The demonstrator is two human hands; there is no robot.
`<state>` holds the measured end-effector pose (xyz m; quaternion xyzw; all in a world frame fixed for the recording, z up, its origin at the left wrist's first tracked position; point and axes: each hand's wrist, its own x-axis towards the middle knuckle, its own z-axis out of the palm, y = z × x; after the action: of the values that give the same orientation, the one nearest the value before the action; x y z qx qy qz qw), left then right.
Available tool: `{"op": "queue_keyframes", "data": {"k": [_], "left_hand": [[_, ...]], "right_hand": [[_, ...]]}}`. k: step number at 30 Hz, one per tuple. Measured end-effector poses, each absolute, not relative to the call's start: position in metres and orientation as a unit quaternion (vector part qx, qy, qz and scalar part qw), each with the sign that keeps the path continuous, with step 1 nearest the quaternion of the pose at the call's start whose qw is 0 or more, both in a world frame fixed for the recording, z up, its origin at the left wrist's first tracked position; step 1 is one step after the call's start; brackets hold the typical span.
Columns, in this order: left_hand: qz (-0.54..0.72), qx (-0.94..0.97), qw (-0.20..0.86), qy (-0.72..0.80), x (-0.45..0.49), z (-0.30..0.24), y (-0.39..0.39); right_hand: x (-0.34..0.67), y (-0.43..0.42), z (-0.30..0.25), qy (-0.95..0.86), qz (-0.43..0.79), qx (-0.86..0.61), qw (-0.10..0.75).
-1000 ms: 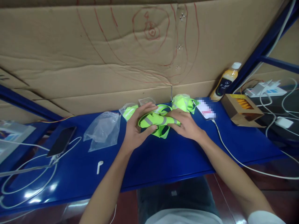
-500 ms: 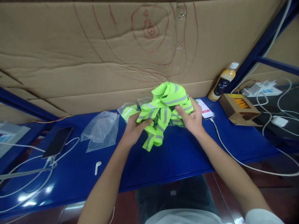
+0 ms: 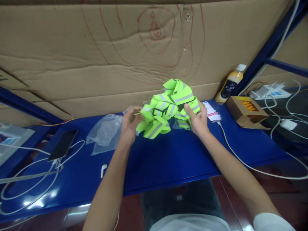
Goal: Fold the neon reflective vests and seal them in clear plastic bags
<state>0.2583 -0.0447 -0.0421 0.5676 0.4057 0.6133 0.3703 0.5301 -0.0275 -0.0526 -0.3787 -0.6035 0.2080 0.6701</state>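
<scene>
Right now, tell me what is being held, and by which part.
The right grip holds the striped yellow-green straps by their right side. The left grip is at their left end; whether it holds them cannot be told.

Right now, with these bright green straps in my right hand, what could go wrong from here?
Tangling: the straps are bunched in loose, crossing loops, so they may knot.
Snagging: the white cable at the phone runs close beside your right forearm in this view, so a sweep might tug it.
Knocking: the white earphone appears at the edge of your left forearm and could get brushed aside.
</scene>
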Motion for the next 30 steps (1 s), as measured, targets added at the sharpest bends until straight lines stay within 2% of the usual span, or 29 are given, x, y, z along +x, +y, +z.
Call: {"op": "queue_keyframes", "data": {"k": [4, 7, 10, 13, 19, 25, 30], "left_hand": [[0.612, 0.651, 0.171, 0.415, 0.273, -0.039, -0.056], [0.612, 0.683, 0.107, 0.383, 0.286, -0.032, -0.069], [0.578, 0.725, 0.148, 0.344, 0.292, -0.028, -0.077], [0.515, 0.739, 0.187, 0.393, 0.289, -0.027, -0.078], [0.4, 0.773, 0.217, 0.443, 0.293, -0.022, -0.08], [0.437, 0.742, 0.285, 0.421, 0.295, -0.025, -0.076], [0.453, 0.752, 0.222, 0.424, 0.285, -0.028, -0.073]], "right_hand": [[0.53, -0.038, -0.046, -0.651, 0.146, -0.376, 0.643], [0.53, -0.046, -0.043, -0.734, 0.064, -0.334, 0.588], [0.531, -0.049, -0.047, -0.822, -0.006, -0.256, 0.508], [0.532, -0.048, -0.054, -0.855, -0.075, -0.232, 0.457], [0.531, -0.046, -0.061, -0.813, -0.186, -0.235, 0.499], [0.529, -0.043, -0.06, -0.834, -0.133, -0.217, 0.489], [0.53, -0.05, -0.046, -0.87, 0.006, -0.218, 0.442]]}}
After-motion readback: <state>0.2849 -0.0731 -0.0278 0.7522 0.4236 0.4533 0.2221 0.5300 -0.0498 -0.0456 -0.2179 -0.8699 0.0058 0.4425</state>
